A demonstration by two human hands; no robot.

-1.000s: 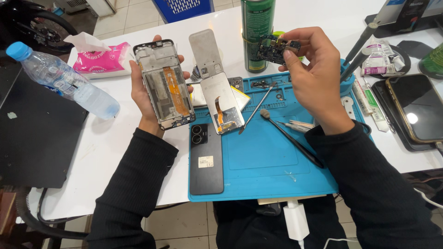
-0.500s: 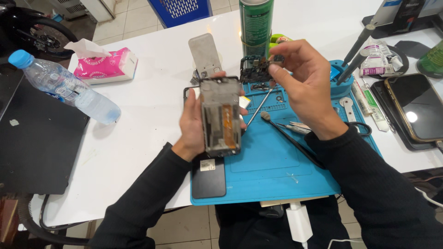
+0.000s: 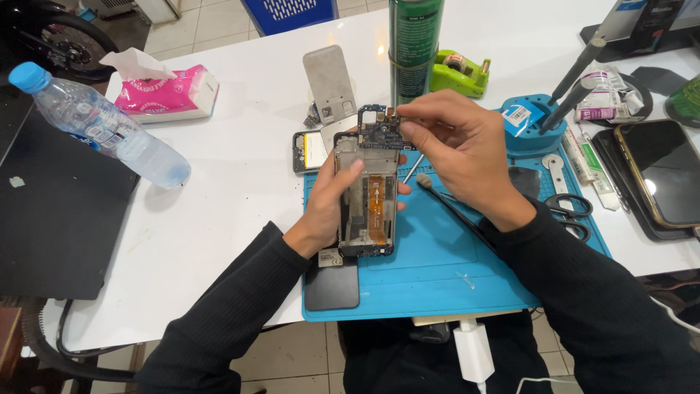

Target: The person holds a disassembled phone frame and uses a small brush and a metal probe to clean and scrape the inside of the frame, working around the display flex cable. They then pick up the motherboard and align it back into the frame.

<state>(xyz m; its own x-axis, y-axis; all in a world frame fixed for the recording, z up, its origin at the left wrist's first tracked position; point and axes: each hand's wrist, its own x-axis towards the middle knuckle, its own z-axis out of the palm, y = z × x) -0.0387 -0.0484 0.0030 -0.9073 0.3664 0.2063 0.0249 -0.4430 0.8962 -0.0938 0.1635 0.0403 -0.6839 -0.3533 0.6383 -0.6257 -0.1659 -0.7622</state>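
Nearest the person, a white charger plug hangs off the front edge of the table, and a dark phone back cover lies on the near-left corner of the blue work mat.

Just beyond it, the left hand is curled around an opened phone frame and holds it upright above the mat, thumb on the left rail and fingertips wrapping the right side. The frame's inside is bare enough to show an orange flex cable running down its middle, so the back is already off.

At the top of the frame, the right hand is closed in a pinch on a small blue circuit board, which sits at the frame's upper end, tilted and not lying flush. Whether it is coming out or going in cannot be told; either way the board is not seated, and the phone remains open with its cover still on the mat.

Past the hands lie scissors, a grey metal plate, a green spray can, a green tape dispenser, a tissue pack and a water bottle.
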